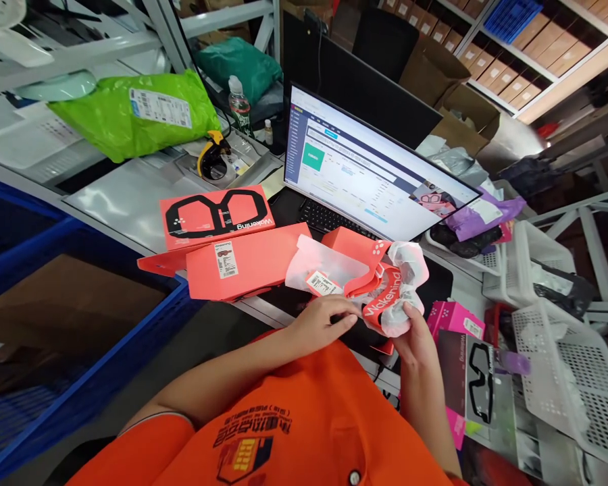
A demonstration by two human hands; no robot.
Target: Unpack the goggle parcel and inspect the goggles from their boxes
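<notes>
My right hand point(416, 337) grips the lower right edge of a bundle wrapped in thin white sheet. Across the bundle runs a coral-red band point(384, 295) lettered "Wakening"; the wrapping hides most of what is inside. My left hand point(330, 318) is at the bundle's lower left, thumb and forefinger apart, with fingertips close to it; whether they touch is unclear. Just above the left hand lies a white barcode label point(323, 283) on a translucent white sleeve point(304, 263). An opened coral box point(263, 260) with a product sticker lies to the left.
Behind the opened box is another coral box point(215, 214) with a goggle-shaped print. A monitor point(369, 169) and keyboard point(329, 219) stand ahead. Back left are a green parcel point(146, 115) and a tape dispenser point(214, 158). White baskets point(562, 358) and a grey box point(456, 368) are at right.
</notes>
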